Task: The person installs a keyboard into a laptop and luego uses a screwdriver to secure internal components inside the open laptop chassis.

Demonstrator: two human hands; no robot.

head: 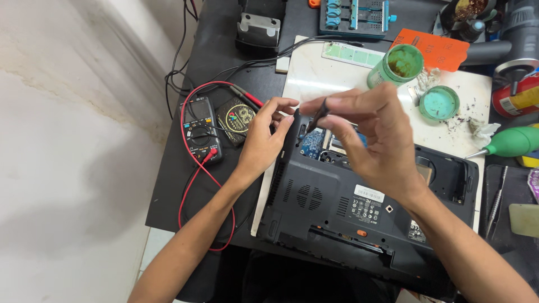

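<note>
Dark and crowded, the table (pixel 224 50) carries one black laptop (pixel 337 207) lying bottom-up, its open bay exposing a blue circuit board (pixel 312 143). The left hand (pixel 264 137) grips the laptop's top-left corner, fingers curled over the edge. The right hand (pixel 373 137) pinches one thin dark tool (pixel 319 114) above the board, tip pointing down toward it. The work appears to be probing or loosening something in that bay; any next move would call for a steady, small tip placement. Left of the laptop lies one multimeter (pixel 200 130) with red and black leads. Beyond the laptop stand two green containers (pixel 418 84).
</note>
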